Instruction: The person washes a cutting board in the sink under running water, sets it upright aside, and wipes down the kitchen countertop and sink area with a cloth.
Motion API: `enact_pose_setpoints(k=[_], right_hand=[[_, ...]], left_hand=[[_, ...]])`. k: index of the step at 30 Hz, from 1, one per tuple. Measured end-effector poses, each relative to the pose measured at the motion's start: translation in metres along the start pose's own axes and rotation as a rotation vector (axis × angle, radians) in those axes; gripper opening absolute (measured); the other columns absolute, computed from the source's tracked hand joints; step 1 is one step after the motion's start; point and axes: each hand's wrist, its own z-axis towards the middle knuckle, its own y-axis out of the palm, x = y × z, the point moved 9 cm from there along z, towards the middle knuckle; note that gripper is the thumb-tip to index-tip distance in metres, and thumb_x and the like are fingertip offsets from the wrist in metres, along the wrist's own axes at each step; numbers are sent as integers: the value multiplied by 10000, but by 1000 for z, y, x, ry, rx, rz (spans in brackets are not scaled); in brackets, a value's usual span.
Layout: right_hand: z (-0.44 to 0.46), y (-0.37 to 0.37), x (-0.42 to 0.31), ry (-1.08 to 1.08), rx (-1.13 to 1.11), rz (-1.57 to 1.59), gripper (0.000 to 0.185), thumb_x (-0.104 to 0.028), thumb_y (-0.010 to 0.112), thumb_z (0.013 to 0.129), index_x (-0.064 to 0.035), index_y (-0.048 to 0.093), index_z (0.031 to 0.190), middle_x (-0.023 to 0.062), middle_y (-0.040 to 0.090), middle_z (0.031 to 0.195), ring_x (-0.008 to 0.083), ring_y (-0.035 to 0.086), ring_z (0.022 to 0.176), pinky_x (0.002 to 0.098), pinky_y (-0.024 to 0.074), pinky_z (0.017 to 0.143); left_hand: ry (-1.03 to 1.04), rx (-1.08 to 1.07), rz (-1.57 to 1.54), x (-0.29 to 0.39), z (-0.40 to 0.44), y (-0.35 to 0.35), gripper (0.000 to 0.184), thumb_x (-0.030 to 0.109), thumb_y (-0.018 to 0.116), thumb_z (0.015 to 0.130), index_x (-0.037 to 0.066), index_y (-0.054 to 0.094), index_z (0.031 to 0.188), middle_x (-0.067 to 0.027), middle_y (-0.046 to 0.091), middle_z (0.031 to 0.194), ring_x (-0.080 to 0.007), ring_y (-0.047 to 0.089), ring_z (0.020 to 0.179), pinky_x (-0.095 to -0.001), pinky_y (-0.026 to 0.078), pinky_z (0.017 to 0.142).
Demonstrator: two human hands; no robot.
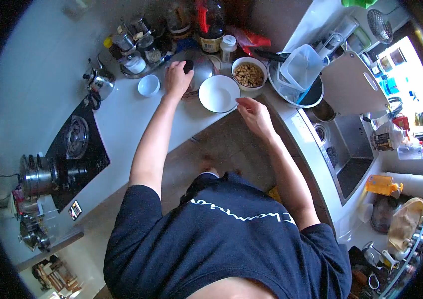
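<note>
My left hand (177,79) is closed on the dark knob of a glass lid (202,70) at the back of the counter. A white plate (219,93) lies just right of the lid, near the counter's front edge. Beside the plate's right rim is my right hand (255,116), its fingers close together; whether they touch the rim is unclear. Behind that hand stands a white bowl of nuts or beans (249,74). A small white bowl (148,85), empty inside, sits left of my left hand.
Jars on a tray (134,64) and a kettle (100,82) stand at the left, near a black stove (78,144). At the right are a basin with a clear container (302,65), a cutting board (353,82) and a sink (346,144).
</note>
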Motion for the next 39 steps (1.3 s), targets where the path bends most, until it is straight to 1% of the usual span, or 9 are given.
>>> enact_pose_setpoints(k=[4,10,18,29,30,32,33,34,39], right_hand=[[23,-1,18,31,252,-287,312,-262,587,826,-40,582,1046,144,636,911,255,620,835,332,480,725],[32,36,88,432,122,-201,444,-408,543,826,25,538,926,233,611,841,382,596,820,455,461,701],[26,54,133,362,251,103,235,-168,495,791,46,544,874,276,586,820,415,574,847,451,447,703],[33,128,36,246,-83,-157,294,-202,539,795,20,556,986,250,609,799,409,596,796,451,472,688],[39,151,38,111,-111,-142,311,-187,552,792,20,546,1023,239,617,805,404,600,793,454,474,699],[43,189,22,352,-258,41,346,-181,559,793,26,533,1069,239,625,811,376,619,771,438,492,691],[52,217,35,214,-257,-19,355,-179,566,793,28,530,1079,241,627,812,341,639,723,416,510,660],[52,231,22,297,-310,43,348,-171,575,790,28,530,1073,241,628,811,317,649,692,404,517,641],[73,296,-15,218,-373,-15,342,-232,565,781,11,543,1019,240,625,799,356,635,720,432,493,710]], left_hand=[[63,-140,292,-14,22,24,598,283,678,718,125,466,1254,-157,437,1264,-378,429,1121,-440,375,938],[154,-233,118,-37,35,57,571,290,721,663,118,528,1172,-147,521,1085,-353,502,1023,-439,428,855],[253,-99,60,-37,43,29,520,268,719,643,55,575,1095,-170,560,978,-323,555,910,-380,467,789],[240,22,-34,-5,11,-119,466,274,707,648,80,605,1059,-146,597,957,-295,599,864,-365,492,764],[215,1,-14,-10,6,-130,461,259,712,645,76,607,1055,-140,597,958,-290,599,867,-362,489,771],[159,27,7,-25,-8,-152,446,216,714,660,99,603,1076,-130,597,972,-292,593,877,-353,469,794],[143,28,31,-36,-14,-160,446,205,714,660,98,603,1078,-134,595,977,-293,594,879,-352,471,785],[102,16,81,-47,-19,-167,448,199,717,659,94,601,1079,-136,592,981,-293,592,886,-347,472,781],[-20,85,151,-101,-42,-198,447,211,714,649,66,604,1057,-140,596,982,-298,582,908,-365,468,798]])
